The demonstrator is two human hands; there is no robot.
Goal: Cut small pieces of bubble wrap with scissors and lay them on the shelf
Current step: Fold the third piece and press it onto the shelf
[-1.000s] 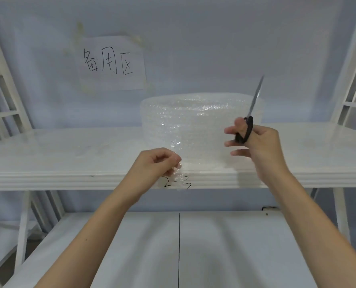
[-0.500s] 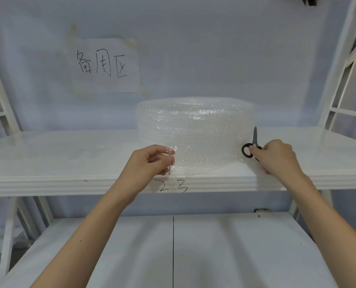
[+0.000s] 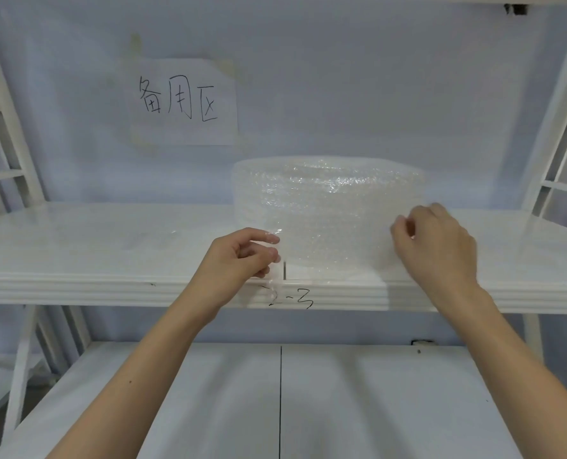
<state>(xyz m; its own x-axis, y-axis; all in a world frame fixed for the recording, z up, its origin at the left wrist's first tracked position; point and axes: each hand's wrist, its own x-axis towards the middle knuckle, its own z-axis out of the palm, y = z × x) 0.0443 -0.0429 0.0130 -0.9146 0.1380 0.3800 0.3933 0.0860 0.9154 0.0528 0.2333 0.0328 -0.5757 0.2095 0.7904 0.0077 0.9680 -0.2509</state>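
A clear bubble wrap roll [image 3: 328, 207] stands on the white shelf [image 3: 93, 253], near its front edge. My left hand [image 3: 242, 256] pinches the loose end of the wrap at the roll's lower left, and a thin strip hangs down over the shelf lip. My right hand [image 3: 436, 241] rests against the roll's right side, fingers curled and pinched on the wrap's edge. The scissors are not visible; the spot to the right of the roll is hidden behind my right hand.
A paper sign [image 3: 179, 101] with handwriting is taped to the back wall. "2-3" is written on the shelf's front lip [image 3: 292, 298]. A lower shelf board [image 3: 341, 402] lies beneath my arms. White side frames [image 3: 560, 104] flank the shelf.
My right hand has come down from holding the scissors upright to the shelf beside the roll; the scissors are gone from view and it now pinches the wrap. The left hand has kept its grip.
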